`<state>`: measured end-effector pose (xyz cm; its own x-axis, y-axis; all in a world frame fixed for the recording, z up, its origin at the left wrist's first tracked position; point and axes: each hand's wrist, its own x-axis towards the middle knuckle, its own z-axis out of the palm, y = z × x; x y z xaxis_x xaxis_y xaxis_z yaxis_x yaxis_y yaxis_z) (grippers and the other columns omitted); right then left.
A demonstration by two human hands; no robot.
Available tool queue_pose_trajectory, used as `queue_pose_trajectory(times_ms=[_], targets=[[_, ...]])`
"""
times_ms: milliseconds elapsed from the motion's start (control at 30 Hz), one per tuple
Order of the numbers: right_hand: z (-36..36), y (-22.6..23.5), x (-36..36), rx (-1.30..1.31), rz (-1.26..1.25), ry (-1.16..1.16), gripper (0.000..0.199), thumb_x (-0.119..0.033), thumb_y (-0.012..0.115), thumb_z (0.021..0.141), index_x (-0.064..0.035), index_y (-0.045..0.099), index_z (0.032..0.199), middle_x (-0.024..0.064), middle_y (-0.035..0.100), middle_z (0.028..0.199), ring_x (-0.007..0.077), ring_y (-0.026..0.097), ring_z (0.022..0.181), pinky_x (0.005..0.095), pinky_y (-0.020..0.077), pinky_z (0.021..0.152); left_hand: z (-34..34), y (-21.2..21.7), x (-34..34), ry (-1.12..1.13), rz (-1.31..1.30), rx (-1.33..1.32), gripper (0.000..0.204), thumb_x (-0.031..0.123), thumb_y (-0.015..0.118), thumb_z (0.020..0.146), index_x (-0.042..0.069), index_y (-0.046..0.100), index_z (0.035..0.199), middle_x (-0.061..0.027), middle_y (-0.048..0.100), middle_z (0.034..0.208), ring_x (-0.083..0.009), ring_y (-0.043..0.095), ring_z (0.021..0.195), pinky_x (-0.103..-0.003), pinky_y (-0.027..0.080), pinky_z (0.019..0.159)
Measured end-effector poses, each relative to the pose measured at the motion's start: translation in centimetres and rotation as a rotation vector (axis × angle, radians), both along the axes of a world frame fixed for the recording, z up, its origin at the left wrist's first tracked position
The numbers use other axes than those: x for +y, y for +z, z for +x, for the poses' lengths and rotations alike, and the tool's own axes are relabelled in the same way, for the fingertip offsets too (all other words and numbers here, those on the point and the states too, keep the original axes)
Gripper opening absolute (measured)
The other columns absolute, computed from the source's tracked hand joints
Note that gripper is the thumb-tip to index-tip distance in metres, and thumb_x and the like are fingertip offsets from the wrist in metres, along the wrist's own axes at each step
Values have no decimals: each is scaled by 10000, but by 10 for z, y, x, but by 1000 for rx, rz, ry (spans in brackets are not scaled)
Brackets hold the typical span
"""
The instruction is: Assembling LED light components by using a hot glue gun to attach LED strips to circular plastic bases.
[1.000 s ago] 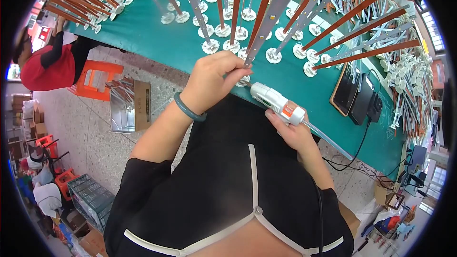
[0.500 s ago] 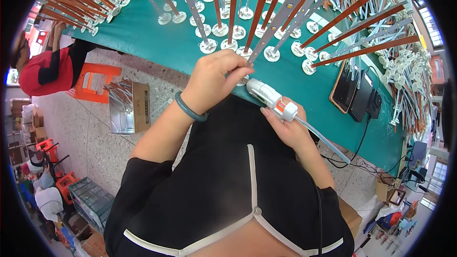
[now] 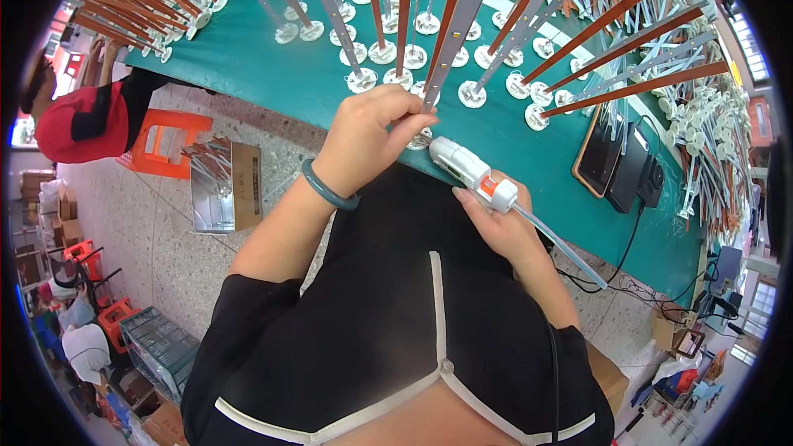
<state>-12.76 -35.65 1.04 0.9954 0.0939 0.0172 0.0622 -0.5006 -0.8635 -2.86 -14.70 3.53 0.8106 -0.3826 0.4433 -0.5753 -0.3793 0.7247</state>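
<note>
In my left hand (image 3: 372,134), a grey LED strip (image 3: 456,37) is pinched near its lower end between thumb and fingers. The strip rises from my fingertips and leans a little to the right. Just below those fingertips a round white base (image 3: 419,141) shows in part, the rest covered by my hand. My right hand (image 3: 505,227) is wrapped round a white hot glue gun (image 3: 464,167), its nozzle pointing up and left at that base. A clear glue stick (image 3: 563,246) sticks out of the gun's back end. Whether nozzle and base touch, I cannot tell.
Many upright strips on round white bases (image 3: 472,94) stand on the green table (image 3: 330,103). A phone (image 3: 596,153) and black box (image 3: 626,169) with cable lie at right, beside heaped strips (image 3: 717,144). At left are a person in red (image 3: 78,125), an orange stool (image 3: 169,142) and a carton (image 3: 245,186).
The top of the LED strip has swung left, so it stands more upright, and more of the base shows below my left fingers. The glue gun barely moved. The person in red has shifted slightly.
</note>
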Motion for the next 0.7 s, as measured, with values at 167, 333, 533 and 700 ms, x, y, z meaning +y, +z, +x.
queue_pose_trajectory(times_ms=[167,333,533,700], targets=[[-1,1,0,18,-7,-3,235,-226,699,804,-9,609,800,150,611,758,338,599,670,372,470,617,0,1,1,7,17,13,154,53,714,796,-23,599,729,-92,686,790,-173,638,636,-270,488,583],[-1,5,1,34,-14,-20,226,-219,695,806,-10,609,803,149,611,765,326,597,678,365,469,630,-1,4,1,14,-7,15,160,50,719,787,-22,596,716,-97,676,768,-179,630,636,-275,472,569],[0,4,1,27,-9,-18,214,-205,700,800,-12,609,799,142,610,760,316,590,668,357,464,628,-3,0,3,-1,-23,4,122,97,727,783,5,651,808,-101,636,753,-238,611,623,-316,476,569],[-4,-9,-9,36,78,3,210,-193,703,802,-5,610,816,122,607,746,262,585,651,342,459,619,-2,5,5,-9,6,13,103,82,699,803,-1,638,809,-109,639,766,-266,617,652,-334,481,589]])
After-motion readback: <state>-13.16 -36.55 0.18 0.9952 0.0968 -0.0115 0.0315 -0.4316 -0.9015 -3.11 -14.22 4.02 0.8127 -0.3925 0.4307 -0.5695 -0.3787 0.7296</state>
